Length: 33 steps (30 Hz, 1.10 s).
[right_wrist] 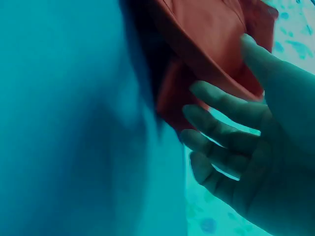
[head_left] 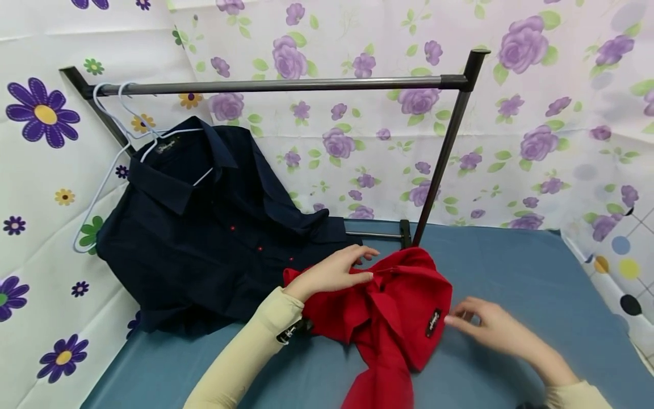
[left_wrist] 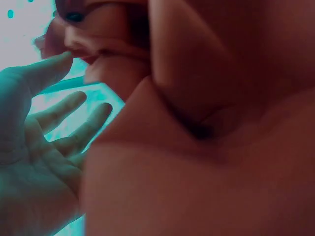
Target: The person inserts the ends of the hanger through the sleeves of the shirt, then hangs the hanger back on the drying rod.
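Observation:
A bundled red garment with a small black label lies on the blue cloth, one long part of it running toward the front edge. Over its left side reaches my left hand, fingers apart and relaxed. The left wrist view has that hand palm up beside the red folds, thumb tip near the fabric. My right hand is at the garment's right edge, fingers loosely bent, thumb and fingertips close to the label. In the right wrist view its spread fingers overlap the red edge.
A dark navy shirt with red buttons hangs on a white hanger, its lower part on the blue-covered table. Another white hanger hangs beside it on the metal rack bar. Flowered sheets stand behind.

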Available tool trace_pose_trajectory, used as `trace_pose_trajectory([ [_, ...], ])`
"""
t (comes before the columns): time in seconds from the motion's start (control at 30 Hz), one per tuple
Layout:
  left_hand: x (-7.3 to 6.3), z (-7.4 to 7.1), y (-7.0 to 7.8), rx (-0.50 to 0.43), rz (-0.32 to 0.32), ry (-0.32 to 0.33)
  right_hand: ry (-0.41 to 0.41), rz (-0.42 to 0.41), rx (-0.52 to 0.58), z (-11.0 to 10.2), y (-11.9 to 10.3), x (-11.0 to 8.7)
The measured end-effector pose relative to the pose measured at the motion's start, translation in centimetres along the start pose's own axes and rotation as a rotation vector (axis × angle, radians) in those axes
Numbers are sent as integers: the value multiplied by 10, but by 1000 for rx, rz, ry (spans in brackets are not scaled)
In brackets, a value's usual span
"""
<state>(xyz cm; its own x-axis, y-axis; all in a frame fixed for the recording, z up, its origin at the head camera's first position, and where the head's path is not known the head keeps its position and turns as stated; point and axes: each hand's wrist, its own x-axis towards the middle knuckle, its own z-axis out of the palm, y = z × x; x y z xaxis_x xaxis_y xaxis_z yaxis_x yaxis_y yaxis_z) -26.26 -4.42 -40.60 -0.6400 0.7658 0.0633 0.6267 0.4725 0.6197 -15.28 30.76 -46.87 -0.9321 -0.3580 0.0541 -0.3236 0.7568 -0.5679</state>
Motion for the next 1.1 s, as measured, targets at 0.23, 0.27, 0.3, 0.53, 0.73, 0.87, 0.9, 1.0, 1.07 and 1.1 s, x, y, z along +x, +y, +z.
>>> trace_pose_trajectory([
  [0.23, 18, 17, -11, -17, -29, -176, -115, -97, 109, 32, -10, 1],
  [0.27, 19, 19, -14, -35, -37, -188, -120, -99, 121, 36, -11, 2],
  [0.3, 21, 20, -16, -47, -45, -196, -125, -99, 133, 38, -11, 3],
  [0.53, 23, 31, -25, -56, -48, -148, -150, -51, 176, 44, -13, 6],
  [0.73, 15, 21, -26, -43, 0, 12, -2, -32, 168, 20, -14, 2],
  [0.87, 7, 5, -23, -41, 17, 161, 178, -23, 118, -4, -16, -5],
  [0.9, 5, 0, -23, -39, 17, 205, 235, -32, 96, -10, -16, -6],
  [1.0, -1, -17, -22, -61, 12, 335, 387, -40, 40, -29, -18, -9],
  [1.07, -6, -29, -20, -80, 4, 417, 477, -41, 7, -42, -20, -11],
  [1.1, -8, -35, -20, -94, 2, 450, 515, -37, -6, -48, -21, -11],
])
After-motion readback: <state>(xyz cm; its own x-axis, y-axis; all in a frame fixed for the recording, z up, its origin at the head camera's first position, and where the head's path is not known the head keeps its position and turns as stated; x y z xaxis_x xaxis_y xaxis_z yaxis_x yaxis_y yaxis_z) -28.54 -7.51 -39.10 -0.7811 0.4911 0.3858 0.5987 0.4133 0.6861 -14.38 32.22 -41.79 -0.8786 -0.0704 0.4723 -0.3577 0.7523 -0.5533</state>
